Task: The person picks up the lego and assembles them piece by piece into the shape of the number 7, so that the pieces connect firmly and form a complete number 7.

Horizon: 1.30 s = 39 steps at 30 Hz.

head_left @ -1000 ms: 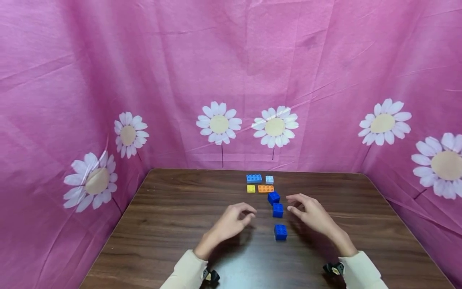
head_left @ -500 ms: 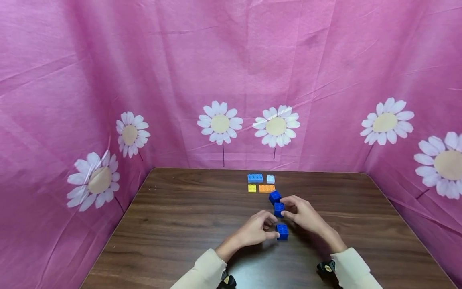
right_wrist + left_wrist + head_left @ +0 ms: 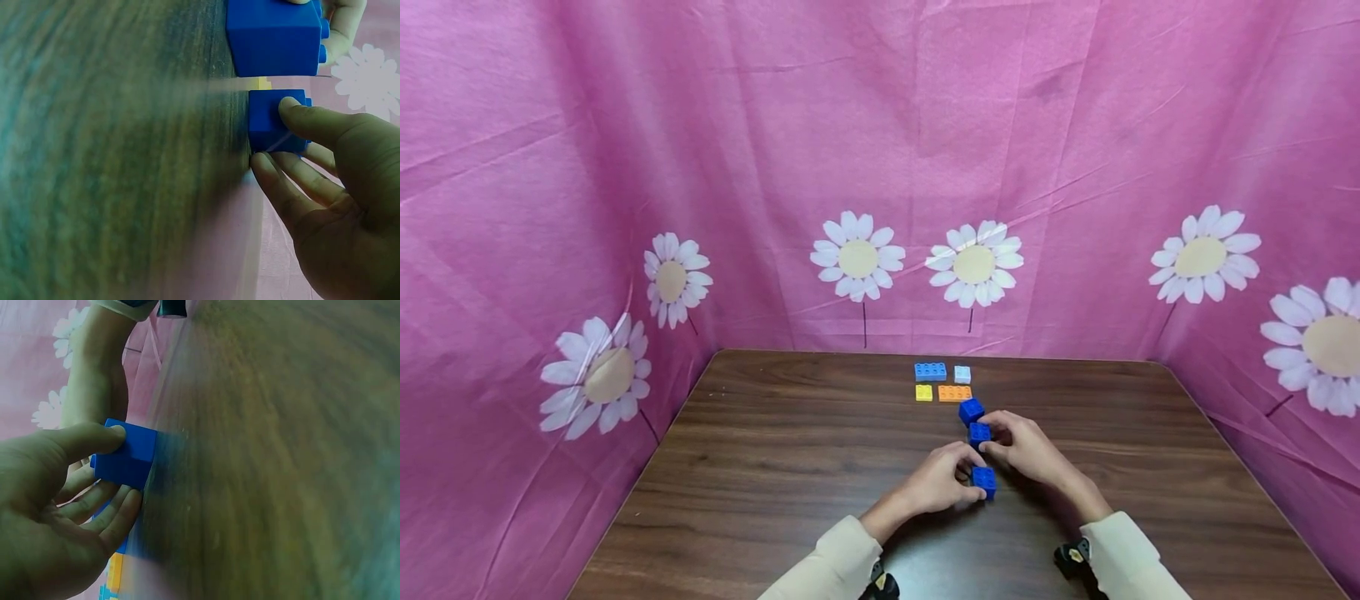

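Note:
Three dark blue toy bricks run in a rough column on the table in the head view. Nearest the person is the front blue brick (image 3: 984,482), which my left hand (image 3: 936,482) pinches from its left side; its thumb (image 3: 103,439) presses one face, with the fingers across from it. Just beyond, my right hand (image 3: 1030,450) grips the middle blue brick (image 3: 980,434) between thumb (image 3: 306,119) and fingers. The far blue brick (image 3: 972,409) sits right behind the middle one, untouched by either hand.
Behind the blue bricks lie a yellow brick (image 3: 923,392), an orange brick (image 3: 955,393), a light blue brick (image 3: 930,372) and a pale blue brick (image 3: 962,374). The wooden table (image 3: 760,467) meets a pink daisy-printed curtain (image 3: 880,167) at the back and sides.
Both hands have come inward from beside the bricks. The left has taken hold of the front blue brick, and the right has taken hold of the middle one.

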### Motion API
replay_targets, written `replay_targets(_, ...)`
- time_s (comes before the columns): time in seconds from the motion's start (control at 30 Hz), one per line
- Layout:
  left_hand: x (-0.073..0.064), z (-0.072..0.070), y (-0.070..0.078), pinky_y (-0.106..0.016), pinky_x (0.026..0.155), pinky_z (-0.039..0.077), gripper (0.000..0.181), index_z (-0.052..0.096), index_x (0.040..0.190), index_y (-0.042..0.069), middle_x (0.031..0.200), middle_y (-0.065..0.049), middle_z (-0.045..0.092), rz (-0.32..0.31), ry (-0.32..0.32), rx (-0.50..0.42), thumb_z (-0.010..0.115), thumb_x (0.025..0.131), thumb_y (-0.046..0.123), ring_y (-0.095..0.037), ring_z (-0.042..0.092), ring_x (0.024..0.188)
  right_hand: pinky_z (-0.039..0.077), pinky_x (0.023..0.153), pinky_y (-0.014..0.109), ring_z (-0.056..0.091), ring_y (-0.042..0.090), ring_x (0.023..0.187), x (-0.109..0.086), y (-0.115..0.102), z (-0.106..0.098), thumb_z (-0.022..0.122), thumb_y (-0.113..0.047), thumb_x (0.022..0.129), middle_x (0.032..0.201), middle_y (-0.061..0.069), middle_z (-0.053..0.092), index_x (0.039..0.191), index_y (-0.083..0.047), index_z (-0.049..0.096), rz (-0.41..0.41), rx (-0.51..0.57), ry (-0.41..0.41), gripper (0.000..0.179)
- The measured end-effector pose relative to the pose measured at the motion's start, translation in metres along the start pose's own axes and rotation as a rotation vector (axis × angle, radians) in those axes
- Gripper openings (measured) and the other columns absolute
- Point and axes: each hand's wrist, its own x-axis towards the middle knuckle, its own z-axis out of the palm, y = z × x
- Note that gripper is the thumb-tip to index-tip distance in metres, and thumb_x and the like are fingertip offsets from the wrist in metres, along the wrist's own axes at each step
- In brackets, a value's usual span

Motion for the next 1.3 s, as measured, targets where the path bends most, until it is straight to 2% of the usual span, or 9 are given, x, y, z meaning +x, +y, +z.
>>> replay_targets(0.2,-0.001,-0.006,-0.009,-0.014,0.079,0.051,0.03,0.064,0.103,0.015,0.1,0.006,0.062,-0.04,0.0,-0.034,0.082,0.078,0.013,-0.004,0.061,0.09,0.058,0.079,0.032,0.069,0.018,0.094,0.001,-0.001,0.0,0.076,-0.013,0.086,0.11,0.004,0.069,0.111,-0.014,0.066,0.011,0.021,-0.005,0.028)
replay_targets(0.4,-0.005,-0.015,-0.017,-0.015,0.08,0.05,0.033,0.06,0.1,0.016,0.103,0.007,0.059,-0.079,0.001,-0.061,0.082,0.077,0.01,0.0,0.058,0.091,0.058,0.081,0.037,0.069,0.019,0.096,0.002,-0.001,0.0,0.076,-0.016,0.086,0.112,0.006,0.07,0.11,-0.015,0.066,0.063,0.004,-0.02,0.026)
replay_targets(0.53,-0.007,-0.021,-0.023,-0.016,0.08,0.051,0.033,0.059,0.101,0.015,0.104,0.004,0.058,-0.068,0.005,-0.092,0.082,0.077,0.008,-0.002,0.058,0.092,0.058,0.082,0.038,0.069,0.021,0.097,0.001,-0.001,0.0,0.076,-0.016,0.086,0.115,0.009,0.069,0.113,-0.015,0.066,0.07,0.004,-0.02,0.029)
replay_targets(0.73,-0.008,-0.031,-0.03,-0.019,0.083,0.053,0.032,0.061,0.103,0.014,0.104,0.001,0.061,-0.052,0.01,-0.134,0.08,0.078,0.005,-0.004,0.059,0.093,0.058,0.084,0.041,0.067,0.024,0.101,0.002,-0.001,0.0,0.076,-0.012,0.086,0.12,0.012,0.067,0.118,-0.014,0.065,0.035,0.006,-0.012,0.034)
replay_targets(0.93,-0.009,-0.045,-0.039,-0.022,0.084,0.053,0.031,0.063,0.106,0.015,0.103,0.0,0.064,-0.106,-0.007,-0.198,0.078,0.08,0.006,-0.007,0.06,0.092,0.057,0.087,0.042,0.067,0.026,0.104,0.003,-0.002,0.0,0.077,-0.013,0.085,0.12,0.011,0.066,0.115,-0.014,0.065,0.044,0.022,-0.025,0.033)
replay_targets(1.03,-0.01,-0.05,-0.04,-0.026,0.085,0.053,0.031,0.064,0.107,0.012,0.104,-0.005,0.065,-0.14,0.003,-0.231,0.076,0.08,0.003,-0.014,0.061,0.094,0.057,0.088,0.044,0.067,0.027,0.105,0.003,-0.002,0.001,0.078,-0.013,0.084,0.119,0.01,0.066,0.114,-0.014,0.065,0.042,0.015,-0.025,0.033)
replay_targets(1.2,-0.013,-0.052,-0.044,-0.034,0.089,0.053,0.032,0.065,0.108,0.011,0.106,-0.009,0.066,-0.183,0.022,-0.253,0.077,0.08,0.003,-0.022,0.062,0.098,0.055,0.09,0.048,0.067,0.026,0.105,0.003,-0.003,0.003,0.078,-0.014,0.084,0.117,0.009,0.068,0.113,-0.016,0.065,0.057,-0.015,-0.021,0.031)
replay_targets(1.3,-0.013,-0.052,-0.048,-0.034,0.09,0.053,0.031,0.066,0.108,0.014,0.106,-0.006,0.067,-0.177,0.013,-0.256,0.078,0.08,0.006,-0.019,0.062,0.099,0.054,0.091,0.049,0.067,0.026,0.105,0.003,-0.003,0.003,0.077,-0.014,0.084,0.117,0.01,0.069,0.112,-0.017,0.066,0.081,-0.014,-0.024,0.03)
